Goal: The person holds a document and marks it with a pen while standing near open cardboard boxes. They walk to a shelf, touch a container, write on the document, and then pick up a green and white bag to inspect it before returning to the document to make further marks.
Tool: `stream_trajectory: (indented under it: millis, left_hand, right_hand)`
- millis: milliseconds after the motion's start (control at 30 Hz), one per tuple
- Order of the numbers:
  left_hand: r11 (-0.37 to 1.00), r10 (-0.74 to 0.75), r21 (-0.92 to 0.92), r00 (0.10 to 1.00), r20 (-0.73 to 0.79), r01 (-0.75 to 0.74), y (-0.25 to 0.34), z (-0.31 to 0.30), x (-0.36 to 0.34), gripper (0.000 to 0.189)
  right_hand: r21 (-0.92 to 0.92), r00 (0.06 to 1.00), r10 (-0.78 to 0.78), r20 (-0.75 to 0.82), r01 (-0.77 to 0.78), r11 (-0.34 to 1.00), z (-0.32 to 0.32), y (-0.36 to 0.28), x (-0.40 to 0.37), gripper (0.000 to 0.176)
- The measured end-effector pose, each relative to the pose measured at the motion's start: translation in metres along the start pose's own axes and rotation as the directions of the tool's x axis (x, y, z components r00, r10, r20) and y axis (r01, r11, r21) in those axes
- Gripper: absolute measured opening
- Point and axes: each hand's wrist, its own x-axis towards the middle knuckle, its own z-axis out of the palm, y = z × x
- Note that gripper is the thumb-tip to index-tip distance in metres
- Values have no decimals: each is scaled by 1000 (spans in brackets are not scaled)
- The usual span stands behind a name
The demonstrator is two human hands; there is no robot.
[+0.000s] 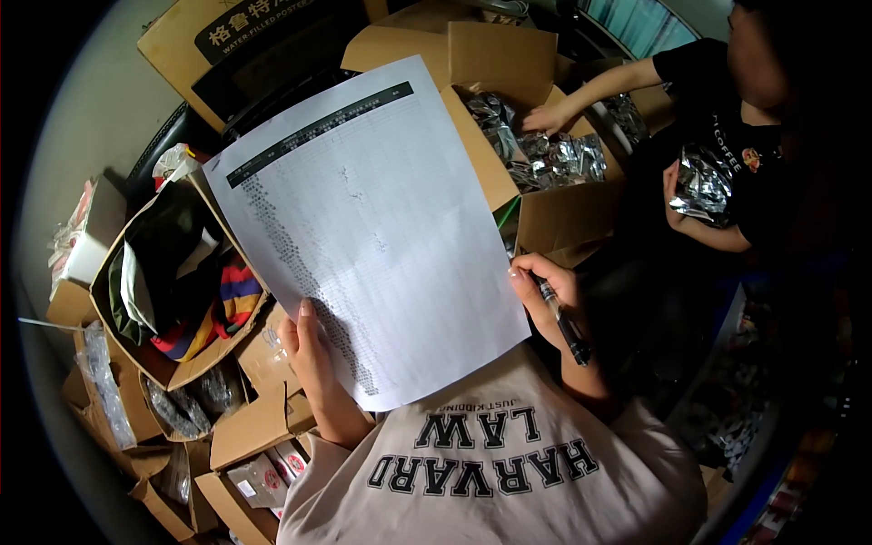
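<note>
A white printed sheet of paper [409, 245] is held up in front of my chest, with a dark header band across its top and a column of small print down its left side. My left hand [315, 354] pinches its lower left edge, thumb on the front. At the right edge is my right hand [549, 295], its thumb close to the paper and its fingers closed round a black pen [565, 325] that points down. The fingers behind the sheet are hidden.
A person [718, 136] at the right reaches into a cardboard box [572, 213] of silvery packets [563, 162] and holds another packet [704, 186]. To the left stands an open carton [177, 368] with striped cloth [238, 295]. Below it, a smaller box [227, 504] contains packages.
</note>
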Motion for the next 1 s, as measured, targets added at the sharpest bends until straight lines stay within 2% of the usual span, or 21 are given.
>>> stream_trajectory:
  millis: [133,233,433,533,633,733,867,1000]
  left_hand:
    - [1000,-8,-21,1000,2,8,2,4,-5,16]
    - [1000,3,-6,998,-58,-3,-1,5,-7,16]
    - [1000,10,0,1000,-26,-10,5,8,-15,17]
    - [1000,3,16,992,-126,-1,9,15,-17,18]
    - [999,-1,-41,1000,-12,0,5,3,-16,14]
    - [998,17,-59,1000,16,-16,4,3,-14,14]
    - [999,47,-23,996,-69,-49,5,15,-12,15]
    - [999,40,12,998,-48,-39,4,14,-10,17]
  right_hand:
    - [-4,1000,-19,-5,19,1000,0,3,-3,16]
    - [-6,1000,-16,-2,16,1000,-2,5,-5,17]
    - [4,1000,7,8,-7,1000,-4,1,-11,18]
    - [51,1000,-20,-8,20,999,-1,3,-10,18]
    - [34,1000,-13,8,12,999,-3,-2,-10,18]
    - [29,1000,-23,17,22,999,-4,0,-11,17]
    - [15,1000,-13,28,13,1000,-6,0,-11,18]
    - [18,1000,-21,23,21,1000,-6,2,-10,19]
